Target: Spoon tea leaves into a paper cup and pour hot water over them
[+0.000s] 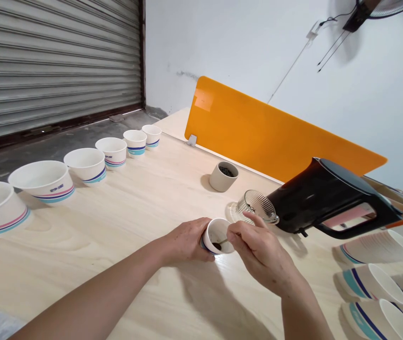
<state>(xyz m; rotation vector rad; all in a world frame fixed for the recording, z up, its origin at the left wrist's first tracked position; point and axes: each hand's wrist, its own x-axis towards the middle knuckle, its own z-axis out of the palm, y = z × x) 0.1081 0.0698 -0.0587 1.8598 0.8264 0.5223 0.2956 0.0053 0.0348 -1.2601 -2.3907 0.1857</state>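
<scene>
Spoon (223, 242) slants down from right hand (260, 250) into upward-facing cup (215, 230).

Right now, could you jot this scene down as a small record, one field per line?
Left hand: grips a paper cup
Right hand: holds a thin utensil, tip inside that cup, something dark there
Row at left: six white tubs
Beyond the hands: beige pot of dark bits, glass cup
Right of glass cup: kettle
Lower right: stacked tubs
Back: orange panel
</scene>
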